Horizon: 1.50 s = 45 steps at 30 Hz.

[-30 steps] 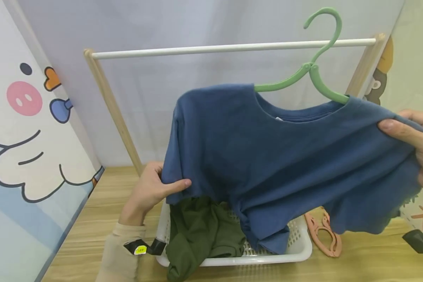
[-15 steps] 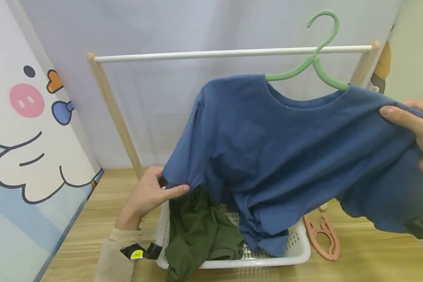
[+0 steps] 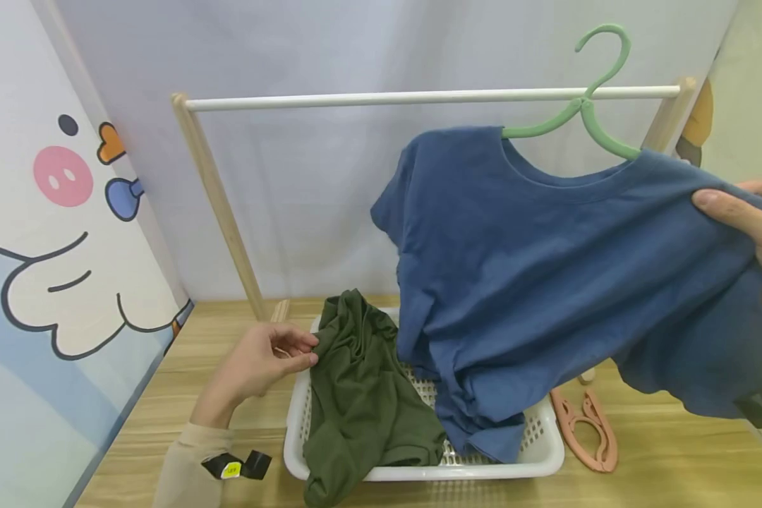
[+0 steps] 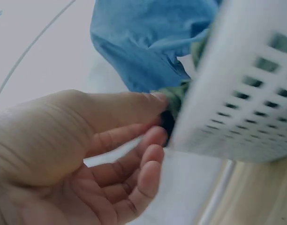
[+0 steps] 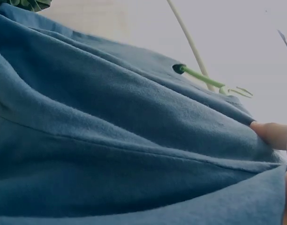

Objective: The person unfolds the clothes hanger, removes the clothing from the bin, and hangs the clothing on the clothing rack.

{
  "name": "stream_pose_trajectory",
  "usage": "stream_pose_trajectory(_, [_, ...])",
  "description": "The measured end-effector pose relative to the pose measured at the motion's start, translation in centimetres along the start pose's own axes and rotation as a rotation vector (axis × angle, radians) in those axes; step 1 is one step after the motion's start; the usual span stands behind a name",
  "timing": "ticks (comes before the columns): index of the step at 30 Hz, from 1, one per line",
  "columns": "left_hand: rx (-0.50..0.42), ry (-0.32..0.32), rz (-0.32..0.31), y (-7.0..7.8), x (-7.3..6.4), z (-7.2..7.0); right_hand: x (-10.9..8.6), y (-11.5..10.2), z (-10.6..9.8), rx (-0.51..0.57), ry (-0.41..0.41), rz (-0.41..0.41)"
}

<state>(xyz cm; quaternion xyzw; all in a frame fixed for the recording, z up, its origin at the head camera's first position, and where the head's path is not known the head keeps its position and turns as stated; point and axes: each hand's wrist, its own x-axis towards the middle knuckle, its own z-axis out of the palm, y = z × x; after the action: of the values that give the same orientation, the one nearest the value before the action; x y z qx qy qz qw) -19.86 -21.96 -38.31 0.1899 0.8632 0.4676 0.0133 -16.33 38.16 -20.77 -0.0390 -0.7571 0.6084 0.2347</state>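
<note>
A blue short-sleeved T-shirt (image 3: 521, 268) hangs on a green hanger (image 3: 600, 130), whose hook rises above the neckline. My right hand (image 3: 758, 226) grips the shirt's shoulder and sleeve, thumb on the front; in the right wrist view the thumb (image 5: 272, 135) presses on the blue cloth. At the left end of a white basket (image 3: 470, 471), my left hand (image 3: 269, 356) has its thumb and fingertips apart, at the edge of a dark green garment (image 3: 375, 402). The left wrist view shows the thumb tip against green cloth (image 4: 177, 96); whether it touches is unclear.
Behind the shirt stands a rack with a white rod (image 3: 355, 100) and wooden posts (image 3: 219, 204). A folded orange-pink hanger (image 3: 587, 430) lies on the wooden tabletop (image 3: 228, 331) right of the basket. A cartoon-printed panel (image 3: 101, 282) borders the left side.
My left hand has let go of the blue sleeve, which swung up and right, uncovering more of the green garment. The right hand still holds the shirt, now slightly higher.
</note>
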Motion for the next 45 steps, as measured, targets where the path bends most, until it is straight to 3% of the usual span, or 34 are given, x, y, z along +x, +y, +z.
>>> stream_pose_trajectory(9, [-0.038, 0.000, -0.083, -1.7, -0.7, 0.3, 0.2, 0.2, 1.7, 0.108, -0.024, -0.111])
stream_pose_trajectory(14, [-0.093, -0.016, -0.106, -2.0, -0.8, 0.5, 0.1, -0.1, 2.1, 0.027, -0.034, -0.068])
stream_pose_trajectory(21, [-0.084, -0.004, -0.108, -1.8, -0.6, 0.6, -0.2, 0.3, 2.6, -0.120, -0.065, 0.029])
stream_pose_trajectory(34, [-0.146, -0.012, -0.161, -1.9, -1.1, 0.4, -1.6, 1.5, 3.5, -0.112, -0.086, 0.046])
stream_pose_trajectory(38, [-0.163, 0.002, -0.179, -1.7, -0.9, 0.3, -1.7, 1.7, 3.3, -0.192, -0.091, 0.045])
stream_pose_trajectory(42, [-0.153, 0.026, -0.195, -1.3, -0.7, 0.2, -1.6, 1.5, 2.8, -0.366, -0.097, 0.017])
stream_pose_trajectory(45, [-0.138, 0.034, -0.212, -1.1, -0.6, 0.2, -1.8, 1.5, 2.3, -0.462, -0.079, -0.057])
